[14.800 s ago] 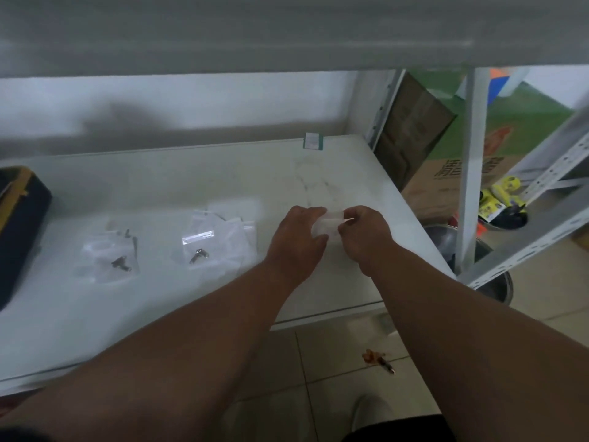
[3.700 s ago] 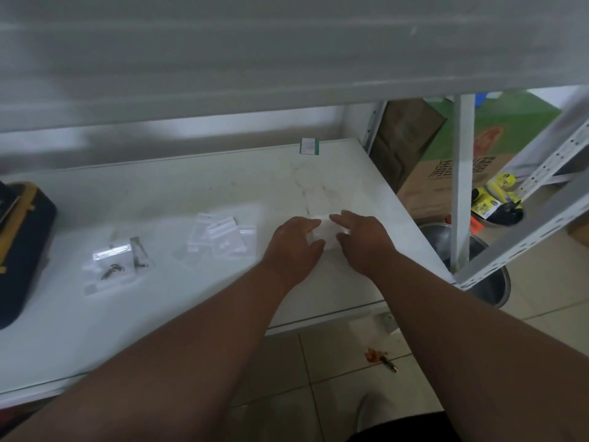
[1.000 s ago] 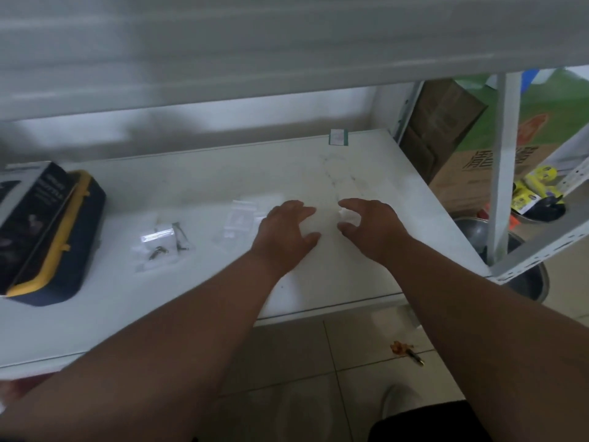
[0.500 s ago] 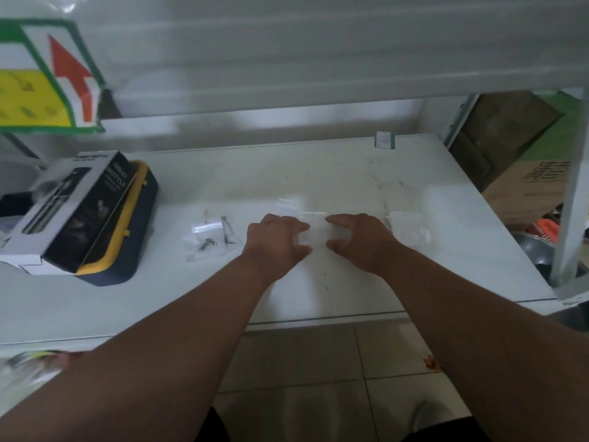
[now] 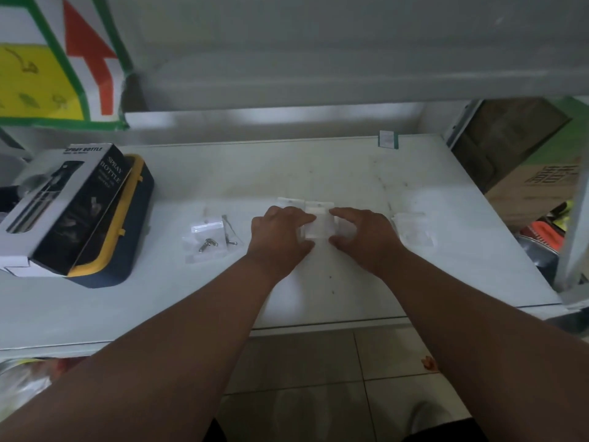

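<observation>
Right now, both forearms reach over the near edge of the white surface (image 5: 318,173) to a small stack of clear plastic zip bags (image 5: 320,225), which lies flat about midway between the near and far edges. The left-hand grip (image 5: 280,239) has its bent fingers lying on the stack's left edge. The right-hand grip (image 5: 366,239) has its forefinger and thumb curved round the stack's right edge, one at the far corner and one at the near corner, so the bags are clamped between the two. One more clear bag (image 5: 288,200) pokes out from under the stack toward the far edge.

Just right of the right-hand grip lies a loose pile of empty clear bags (image 5: 414,229). Left of the left-hand grip, a little apart, sit clear bags holding small metal fasteners (image 5: 207,239). Toward the left edge, a black and white cardboard spray-bottle box (image 5: 63,205) lies tilted on top of a navy case with a yellow rim (image 5: 132,224). A small green-bordered white label (image 5: 388,139) stands at the far edge near the right corner.
</observation>
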